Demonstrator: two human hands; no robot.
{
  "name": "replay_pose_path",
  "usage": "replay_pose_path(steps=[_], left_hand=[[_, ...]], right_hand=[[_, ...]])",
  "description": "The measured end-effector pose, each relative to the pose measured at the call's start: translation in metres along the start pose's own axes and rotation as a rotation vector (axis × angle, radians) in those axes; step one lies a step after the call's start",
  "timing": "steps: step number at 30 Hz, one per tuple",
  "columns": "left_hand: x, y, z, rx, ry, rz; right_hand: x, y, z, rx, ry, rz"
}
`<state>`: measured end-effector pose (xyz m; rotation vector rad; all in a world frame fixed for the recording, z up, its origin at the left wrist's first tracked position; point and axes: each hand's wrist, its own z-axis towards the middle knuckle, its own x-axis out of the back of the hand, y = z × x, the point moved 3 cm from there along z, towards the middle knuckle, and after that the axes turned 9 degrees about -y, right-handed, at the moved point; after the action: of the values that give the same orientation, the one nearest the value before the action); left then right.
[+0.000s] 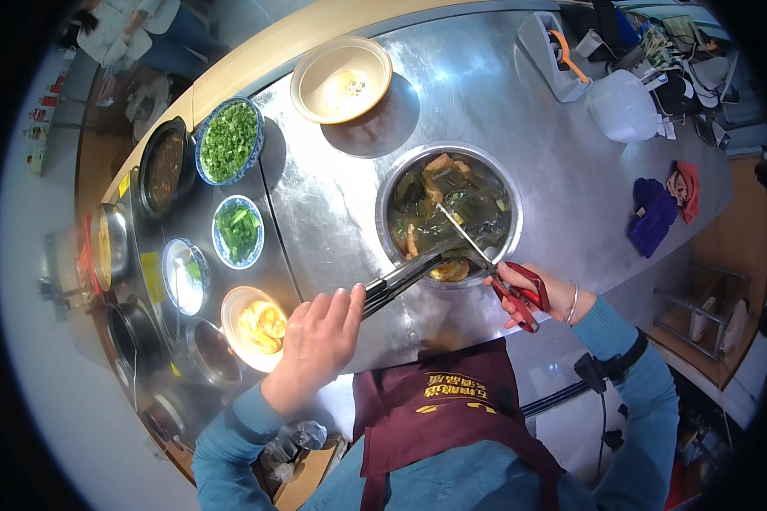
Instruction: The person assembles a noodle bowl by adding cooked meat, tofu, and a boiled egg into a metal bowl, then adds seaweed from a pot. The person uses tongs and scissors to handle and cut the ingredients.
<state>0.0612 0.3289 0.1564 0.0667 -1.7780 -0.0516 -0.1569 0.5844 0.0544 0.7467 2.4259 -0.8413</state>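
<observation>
My left hand (320,336) is closed around a pair of tongs (400,278), whose dark tips reach over the near rim of a round metal pot (383,207). In my right hand (537,292) are red-handled scissors (467,234), their blades extending over the pot. Dark green, kelp-like strips (477,207) and brown chunks (439,175) lie in liquid inside it. The tongs and scissors come close together near the pot's front edge, where a strip seems to be between them; the exact contact is unclear.
Left of the pot are a bowl of chopped scallions (230,140), a bowl of cut greens (237,232), a blue-and-white bowl (184,281) and a bowl of yellow pieces (262,326). A tan bowl (315,94) stands behind. Purple cloth (654,217) lies right. Someone (136,34) is far left.
</observation>
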Motion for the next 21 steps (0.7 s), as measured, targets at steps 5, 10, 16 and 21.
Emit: replay_pose_path(steps=[5, 10, 16, 21], left_hand=[[0.007, -0.015, 0.003, -0.018, -0.059, 0.015], [0.018, -0.029, 0.006, -0.076, -0.056, 0.05], [0.037, -0.051, 0.012, -0.108, -0.119, -0.095], [0.029, -0.077, 0.044, 0.123, -0.126, -0.301]], right_hand=[[0.002, 0.0, -0.004, -0.051, -0.01, -0.102], [-0.003, 0.024, -0.018, 0.037, -0.078, 0.181], [0.001, 0.031, -0.007, 0.182, -0.149, 0.33], [-0.004, 0.04, -0.003, 0.113, 0.057, 0.069]])
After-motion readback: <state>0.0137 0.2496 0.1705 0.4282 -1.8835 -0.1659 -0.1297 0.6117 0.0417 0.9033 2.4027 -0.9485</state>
